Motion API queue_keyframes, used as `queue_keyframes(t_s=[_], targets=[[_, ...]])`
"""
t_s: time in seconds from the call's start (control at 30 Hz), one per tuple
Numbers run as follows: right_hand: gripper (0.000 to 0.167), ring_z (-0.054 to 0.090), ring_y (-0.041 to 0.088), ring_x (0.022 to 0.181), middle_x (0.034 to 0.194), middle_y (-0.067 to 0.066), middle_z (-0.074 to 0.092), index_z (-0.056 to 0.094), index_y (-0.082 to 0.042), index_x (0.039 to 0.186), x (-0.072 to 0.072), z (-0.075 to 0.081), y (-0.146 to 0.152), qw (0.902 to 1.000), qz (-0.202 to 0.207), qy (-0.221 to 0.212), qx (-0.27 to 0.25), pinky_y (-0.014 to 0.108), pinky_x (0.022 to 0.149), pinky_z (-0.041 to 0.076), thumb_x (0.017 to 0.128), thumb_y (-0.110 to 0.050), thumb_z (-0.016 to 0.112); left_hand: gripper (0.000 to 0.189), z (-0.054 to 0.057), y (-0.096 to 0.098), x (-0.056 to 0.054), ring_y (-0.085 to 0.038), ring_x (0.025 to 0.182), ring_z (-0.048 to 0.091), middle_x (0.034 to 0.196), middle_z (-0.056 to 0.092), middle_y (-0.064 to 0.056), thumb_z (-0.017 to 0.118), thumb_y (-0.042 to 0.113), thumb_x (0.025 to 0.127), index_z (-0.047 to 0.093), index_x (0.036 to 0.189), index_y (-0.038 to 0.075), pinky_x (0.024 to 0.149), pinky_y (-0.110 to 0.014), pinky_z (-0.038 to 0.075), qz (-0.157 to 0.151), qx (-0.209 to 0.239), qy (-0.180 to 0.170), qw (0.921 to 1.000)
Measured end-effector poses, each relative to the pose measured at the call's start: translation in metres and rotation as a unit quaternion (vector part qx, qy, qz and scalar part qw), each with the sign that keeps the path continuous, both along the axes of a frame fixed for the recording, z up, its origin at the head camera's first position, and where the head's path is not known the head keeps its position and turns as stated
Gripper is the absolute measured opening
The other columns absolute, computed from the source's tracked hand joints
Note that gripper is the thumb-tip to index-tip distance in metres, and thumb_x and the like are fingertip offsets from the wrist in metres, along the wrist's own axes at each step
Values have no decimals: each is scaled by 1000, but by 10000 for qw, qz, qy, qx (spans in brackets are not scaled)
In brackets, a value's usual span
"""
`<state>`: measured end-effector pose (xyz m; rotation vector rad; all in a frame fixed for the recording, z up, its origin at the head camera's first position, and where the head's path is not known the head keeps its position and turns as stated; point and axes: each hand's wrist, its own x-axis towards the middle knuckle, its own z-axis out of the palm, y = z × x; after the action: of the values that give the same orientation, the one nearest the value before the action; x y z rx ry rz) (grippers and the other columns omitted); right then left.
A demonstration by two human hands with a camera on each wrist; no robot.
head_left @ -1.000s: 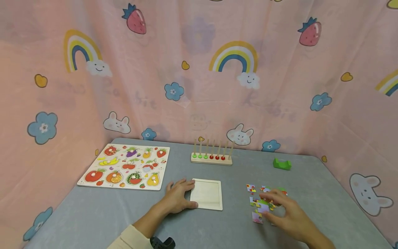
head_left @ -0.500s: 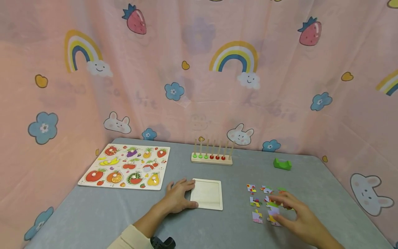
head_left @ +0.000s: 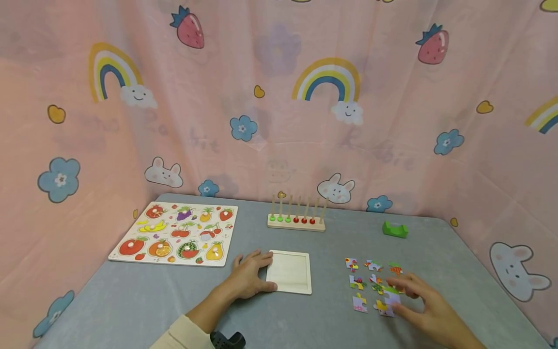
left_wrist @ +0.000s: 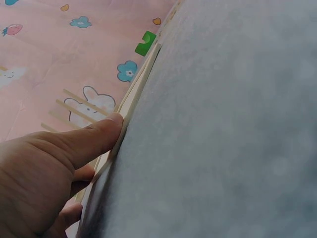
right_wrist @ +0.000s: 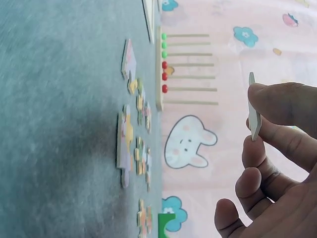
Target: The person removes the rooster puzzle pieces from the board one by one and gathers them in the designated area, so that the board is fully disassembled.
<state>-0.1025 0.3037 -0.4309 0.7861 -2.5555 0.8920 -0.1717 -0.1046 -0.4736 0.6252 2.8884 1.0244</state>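
My left hand (head_left: 249,276) rests at the left side of a square, pale wooden puzzle tray (head_left: 289,272). The left wrist view shows its thumb (left_wrist: 101,136) laid against the tray's edge. My right hand (head_left: 429,308) pinches a purple and green jigsaw piece (head_left: 392,296) between thumb and fingers. In the right wrist view that held piece (right_wrist: 253,116) is seen edge-on, raised off the table. Below and left of this hand several loose jigsaw pieces (head_left: 359,303) lie in rough rows on the grey table; my fingers hide part of the group.
A fruit knob puzzle board (head_left: 180,235) lies at the back left. At the back middle stands a wooden peg counter (head_left: 296,223) with green and red beads. A green notched block (head_left: 395,230) sits back right. A pink printed curtain (head_left: 279,97) encloses the table.
My right hand has moved to the right with the jigsaw piece, passing over the loose pieces and uncovering several. My left hand stays at the tray.
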Motion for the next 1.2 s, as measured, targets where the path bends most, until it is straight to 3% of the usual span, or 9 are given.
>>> queue_keyframes(t_s=[0.5, 0.63, 0.8, 1.1, 1.2], targets=[[51, 53, 8, 85, 106, -6, 60, 67, -11, 116, -3, -7, 18, 9996, -188, 190, 66, 11, 73, 39, 70, 0, 83, 71, -1, 0, -1, -32, 137, 31, 143, 48, -3, 84, 33, 74, 58, 133, 3, 104, -63, 6, 29, -71, -23, 10000], [48, 53, 7, 85, 106, -4, 60, 67, -10, 118, -2, -5, 24, 9994, -319, -53, 155, 17, 71, 43, 73, -3, 83, 71, -1, 0, -1, -32, 137, 31, 143, 49, -3, 84, 33, 74, 58, 133, 3, 104, -63, 6, 36, -62, -35, 10000], [44, 51, 6, 84, 107, -6, 57, 66, -12, 120, 0, -5, 30, 9941, -781, -581, 486, 26, 68, 46, 79, -15, 81, 71, 0, 0, -1, -32, 137, 31, 143, 48, -3, 84, 33, 74, 58, 133, 3, 104, -63, 6, 26, -64, -52, 10000], [42, 46, 7, 80, 107, -4, 54, 66, -8, 118, 0, -16, 41, 9891, -1064, -853, 560, 26, 64, 44, 80, -17, 79, 71, 0, 0, -1, -32, 137, 30, 143, 48, -4, 84, 33, 74, 58, 133, 3, 104, -64, 6, 20, -53, -54, 10000], [41, 44, 7, 78, 104, -5, 55, 67, -7, 116, -1, -21, 43, 9911, -1007, -747, 441, 25, 62, 42, 78, -13, 81, 71, 1, 0, 0, -32, 137, 30, 143, 48, -4, 84, 32, 74, 58, 133, 3, 104, -64, 5, 12, -46, -57, 10000]])
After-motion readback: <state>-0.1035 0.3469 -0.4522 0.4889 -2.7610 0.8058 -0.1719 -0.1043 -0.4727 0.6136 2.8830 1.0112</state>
